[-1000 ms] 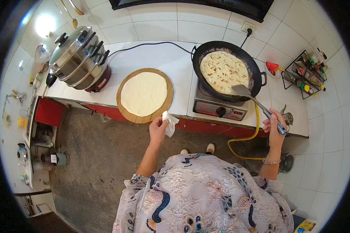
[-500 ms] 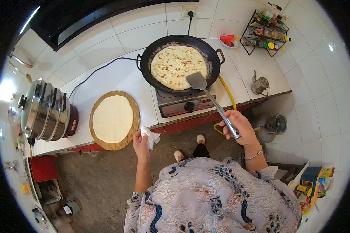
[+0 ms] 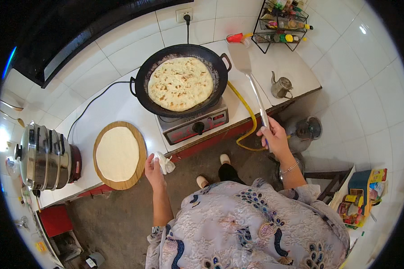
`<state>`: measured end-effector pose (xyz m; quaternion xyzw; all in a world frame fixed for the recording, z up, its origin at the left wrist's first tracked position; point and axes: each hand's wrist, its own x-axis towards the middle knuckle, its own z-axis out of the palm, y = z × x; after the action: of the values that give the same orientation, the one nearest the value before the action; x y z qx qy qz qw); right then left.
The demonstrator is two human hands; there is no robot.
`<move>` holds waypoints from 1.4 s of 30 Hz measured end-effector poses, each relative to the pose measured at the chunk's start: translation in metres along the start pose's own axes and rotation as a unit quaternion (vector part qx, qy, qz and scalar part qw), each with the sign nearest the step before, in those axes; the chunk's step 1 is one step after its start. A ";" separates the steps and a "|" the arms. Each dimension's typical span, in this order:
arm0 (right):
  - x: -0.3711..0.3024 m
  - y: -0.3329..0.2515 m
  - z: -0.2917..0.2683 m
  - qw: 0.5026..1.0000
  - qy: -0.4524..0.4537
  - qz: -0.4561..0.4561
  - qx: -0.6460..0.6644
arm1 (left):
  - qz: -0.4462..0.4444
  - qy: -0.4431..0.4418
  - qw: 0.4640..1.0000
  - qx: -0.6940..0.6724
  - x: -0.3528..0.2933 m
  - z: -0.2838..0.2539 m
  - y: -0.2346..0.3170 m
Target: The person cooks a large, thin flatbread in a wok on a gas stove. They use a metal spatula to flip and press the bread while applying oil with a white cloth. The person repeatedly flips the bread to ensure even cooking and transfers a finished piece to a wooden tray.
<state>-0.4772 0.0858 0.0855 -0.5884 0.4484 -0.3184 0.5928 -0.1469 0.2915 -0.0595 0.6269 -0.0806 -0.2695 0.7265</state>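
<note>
White tabletop (image 3: 114,106): browned flatbread (image 3: 180,84) flat in a black wok (image 3: 216,68) on the stove (image 3: 184,132).
Right hand (image 3: 274,136): fingers closed round the handle of a metal spatula (image 3: 256,93), blade right of the wok, apart from the bread. Left hand (image 3: 154,174): fingers gripping crumpled white material (image 3: 165,164), paper or cloth unclear, just beside a round wooden board (image 3: 142,152) bearing rolled dough (image 3: 117,154).
</note>
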 end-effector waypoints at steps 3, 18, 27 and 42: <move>0.017 0.037 -0.021 0.997 0.050 0.016 -0.054 | -0.001 -0.020 1.000 0.021 0.001 0.003 0.000; 0.151 0.186 -0.086 0.962 0.049 0.006 -0.270 | 0.066 0.017 0.998 0.012 0.004 0.066 0.026; 0.183 0.258 -0.126 0.963 -0.001 0.003 -0.269 | 0.035 0.072 0.990 0.114 0.008 0.110 0.017; 0.097 0.143 -0.039 0.984 0.083 -0.150 -0.051 | -0.011 0.029 0.999 -0.018 -0.029 0.049 0.026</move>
<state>-0.4958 -0.0030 -0.0662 -0.6499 0.4179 -0.4284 0.4685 -0.1863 0.2652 -0.0184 0.6224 -0.0476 -0.2607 0.7365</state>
